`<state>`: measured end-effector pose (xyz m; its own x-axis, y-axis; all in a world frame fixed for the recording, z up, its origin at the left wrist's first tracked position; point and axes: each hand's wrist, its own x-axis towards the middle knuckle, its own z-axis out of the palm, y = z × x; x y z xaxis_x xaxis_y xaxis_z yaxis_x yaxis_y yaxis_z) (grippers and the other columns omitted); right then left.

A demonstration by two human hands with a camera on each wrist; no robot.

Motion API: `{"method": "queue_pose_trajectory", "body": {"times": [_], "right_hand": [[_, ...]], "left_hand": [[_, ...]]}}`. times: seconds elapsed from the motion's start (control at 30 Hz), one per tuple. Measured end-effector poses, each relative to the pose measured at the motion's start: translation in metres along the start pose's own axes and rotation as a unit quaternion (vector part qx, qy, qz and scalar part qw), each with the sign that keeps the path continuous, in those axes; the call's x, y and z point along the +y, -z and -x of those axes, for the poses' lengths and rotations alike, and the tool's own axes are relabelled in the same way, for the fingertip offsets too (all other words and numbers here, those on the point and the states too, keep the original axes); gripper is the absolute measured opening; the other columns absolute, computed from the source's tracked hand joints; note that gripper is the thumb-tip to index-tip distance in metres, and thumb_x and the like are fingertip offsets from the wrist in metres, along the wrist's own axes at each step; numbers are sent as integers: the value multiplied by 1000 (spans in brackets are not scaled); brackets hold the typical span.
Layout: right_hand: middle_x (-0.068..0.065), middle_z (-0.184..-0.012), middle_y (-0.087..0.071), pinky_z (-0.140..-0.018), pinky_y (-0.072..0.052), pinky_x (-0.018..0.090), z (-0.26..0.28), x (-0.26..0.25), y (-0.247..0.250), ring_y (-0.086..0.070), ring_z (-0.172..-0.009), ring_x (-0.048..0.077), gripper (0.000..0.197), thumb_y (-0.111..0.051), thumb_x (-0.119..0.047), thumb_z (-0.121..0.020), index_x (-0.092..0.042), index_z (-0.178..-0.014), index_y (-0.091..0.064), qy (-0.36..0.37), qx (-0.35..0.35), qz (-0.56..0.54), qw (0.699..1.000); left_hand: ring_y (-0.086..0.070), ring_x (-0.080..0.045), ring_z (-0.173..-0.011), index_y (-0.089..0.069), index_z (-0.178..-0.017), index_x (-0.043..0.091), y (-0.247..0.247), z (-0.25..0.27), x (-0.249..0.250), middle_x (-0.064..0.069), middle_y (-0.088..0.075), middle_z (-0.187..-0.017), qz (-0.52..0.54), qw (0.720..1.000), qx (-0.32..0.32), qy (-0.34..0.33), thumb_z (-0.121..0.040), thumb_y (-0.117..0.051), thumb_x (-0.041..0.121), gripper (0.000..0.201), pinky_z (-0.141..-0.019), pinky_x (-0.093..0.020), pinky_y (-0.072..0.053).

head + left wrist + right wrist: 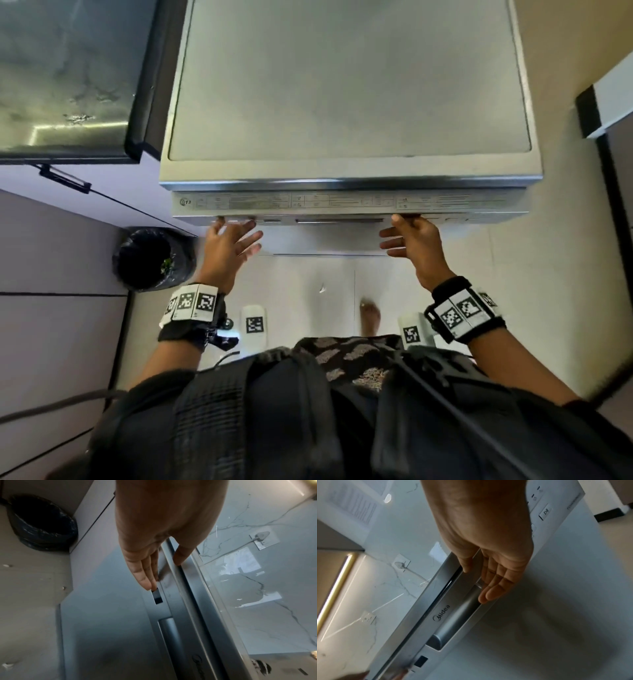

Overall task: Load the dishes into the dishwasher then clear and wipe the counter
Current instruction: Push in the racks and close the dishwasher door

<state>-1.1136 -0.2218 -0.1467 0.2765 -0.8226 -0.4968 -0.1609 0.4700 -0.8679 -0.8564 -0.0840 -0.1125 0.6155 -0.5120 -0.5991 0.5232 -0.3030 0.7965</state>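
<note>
The silver dishwasher [349,85] stands in front of me, seen from above, with its control strip [342,202] along the top of the door. My left hand [233,245] lies on the door's upper left, fingers straight on the front [147,566] and thumb over the top edge. My right hand [414,240] does the same on the upper right [491,577], its fingers by the recessed handle [453,622]. A thin dark gap shows along the door's top in the right wrist view. Neither hand holds anything. No dishes are in view.
A dark glossy counter [65,75] adjoins the dishwasher on the left. A bin lined with a black bag [150,258] stands on the floor at the lower left. A pale cabinet with a black base [609,102] is on the right. My bare foot [370,317] is on the tiles.
</note>
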Motion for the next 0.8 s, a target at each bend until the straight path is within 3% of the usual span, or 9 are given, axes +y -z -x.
{"method": "queue_pose_trajectory", "body": {"times": [0.1, 0.17, 0.23, 0.3, 0.37, 0.47, 0.53, 0.7, 0.8], "right_hand": [[13, -96, -64, -60, -49, 26, -20, -5, 6, -64, -66, 19, 26, -44, -21, -99, -1, -110, -55, 19, -5, 65, 998], [15, -101, -63, -64, -46, 26, -32, -7, 10, -62, -70, 19, 32, -40, -20, -100, 5, -112, -57, 42, 0, 120, 992], [19, -102, -65, -70, -46, 30, -39, -6, 12, -62, -78, 23, 35, -40, -20, -100, 6, -108, -61, 68, 8, 173, 983], [23, -99, -67, -81, -47, 39, -42, -2, 12, -62, -87, 32, 35, -41, -20, -100, 6, -102, -64, 90, 23, 216, 972], [24, -98, -67, -84, -44, 36, -42, -3, 9, -61, -92, 35, 35, -41, -19, -100, 6, -100, -65, 107, 36, 252, 961], [23, -101, -66, -80, -41, 30, -45, -6, 4, -59, -96, 35, 37, -38, -17, -101, 7, -97, -66, 126, 58, 286, 948], [24, -100, -66, -79, -41, 31, -47, -6, 4, -59, -95, 36, 37, -37, -16, -101, 8, -94, -65, 131, 61, 294, 945], [21, -103, -67, -80, -38, 25, -47, -5, 8, -59, -98, 33, 35, -38, -15, -100, 5, -96, -66, 137, 48, 292, 945], [21, -104, -66, -82, -40, 29, -43, -8, 6, -59, -99, 34, 35, -38, -16, -100, 5, -95, -65, 137, 49, 282, 948]], "left_hand": [[-55, -36, -114, -10, -146, 13, -21, -5, 4, -18, -50, -126, 18, 999, -38, -7, -98, -34, 1, 55, -94, -44, -46], [-55, -36, -115, -17, -142, 9, -30, -13, 8, -17, -50, -123, 30, 999, -44, -1, -96, -33, -3, 50, -95, -45, -48], [-58, -34, -108, -36, -116, 8, -35, -17, 14, -16, -53, -105, 47, 997, -53, 2, -93, -29, -8, 29, -86, -39, -55], [-61, -32, -98, -38, -91, 10, -38, -17, 19, -14, -51, -92, 81, 995, -63, 11, -88, -26, -13, 26, -80, -36, -57], [-60, -31, -94, -39, -90, 9, -40, -20, 21, -15, -52, -92, 125, 990, -69, 21, -85, -23, -14, 29, -84, -38, -56], [-57, -34, -99, -38, -104, 7, -42, -31, 23, -20, -49, -107, 153, 986, -57, 33, -80, -21, -12, 35, -86, -38, -55], [-54, -36, -103, -41, -94, 7, -43, -35, 24, -20, -46, -111, 178, 982, -51, 46, -80, -22, -10, 29, -86, -39, -55], [-54, -31, -93, -42, -72, 10, -50, -32, 28, -14, -51, -92, 177, 982, -47, 48, -81, -23, -9, 29, -86, -38, -55], [-57, -25, -82, -44, -70, 10, -47, -24, 33, -10, -52, -81, 149, 985, -79, 48, -85, -29, -6, 26, -89, -38, -53]]}}
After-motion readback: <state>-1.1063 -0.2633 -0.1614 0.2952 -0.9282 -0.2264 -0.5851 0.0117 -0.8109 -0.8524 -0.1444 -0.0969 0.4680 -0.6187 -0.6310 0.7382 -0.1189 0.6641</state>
